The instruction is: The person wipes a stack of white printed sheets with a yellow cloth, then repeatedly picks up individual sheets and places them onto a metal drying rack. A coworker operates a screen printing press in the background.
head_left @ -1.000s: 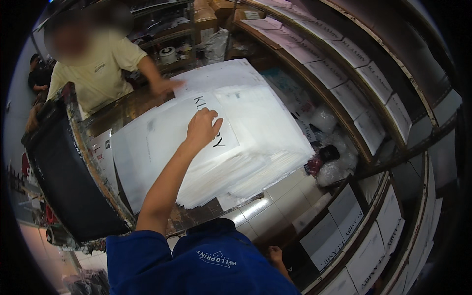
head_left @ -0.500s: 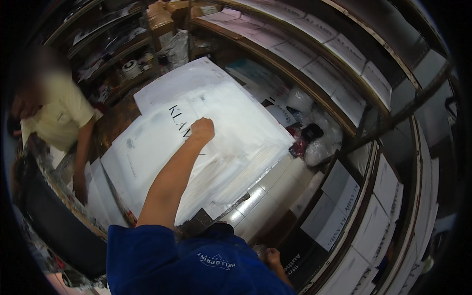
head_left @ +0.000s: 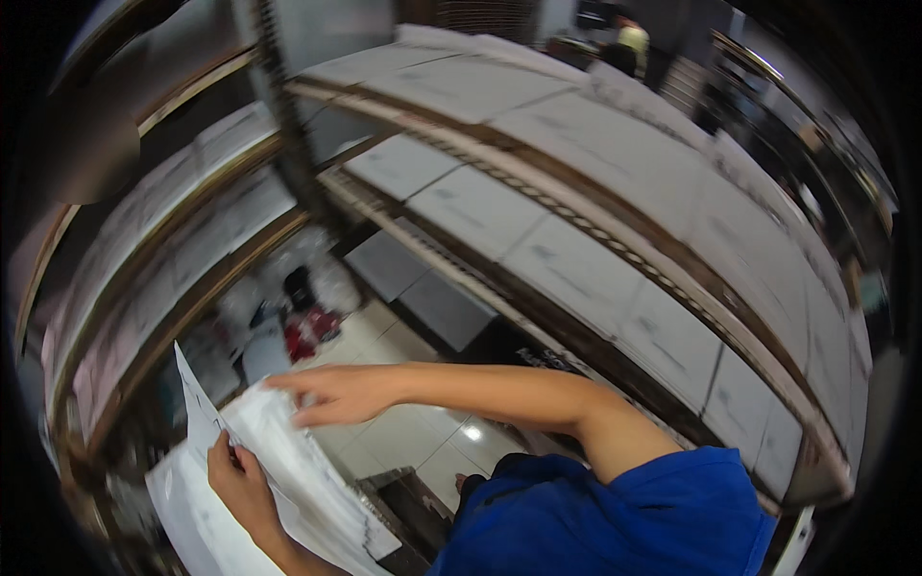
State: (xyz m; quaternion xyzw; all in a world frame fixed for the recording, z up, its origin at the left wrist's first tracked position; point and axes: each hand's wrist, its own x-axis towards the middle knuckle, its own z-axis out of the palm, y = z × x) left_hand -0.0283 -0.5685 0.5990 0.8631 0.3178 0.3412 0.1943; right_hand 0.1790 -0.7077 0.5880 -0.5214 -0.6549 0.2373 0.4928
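My left hand is closed on the edge of a white printed sheet, thumb on the near face. The sheet stands tilted up above a stack of white sheets. Over the far right corner of that stack my right hand reaches across from the right. Its fingers are stretched out and apart, with nothing visible in them. Motion slightly smears that hand, so I cannot tell whether its fingertips touch the paper.
Long shelves holding rows of white printed sheets run along the right. More loaded shelves stand at the left. Clear plastic and a red bundle lie beyond the stack. Tiled floor shows beside it. Someone is far back.
The view has swung right. My left hand, earlier a fist resting on the stack's top, now holds a raised sheet. My right hand has come up from my side to the stack's corner.
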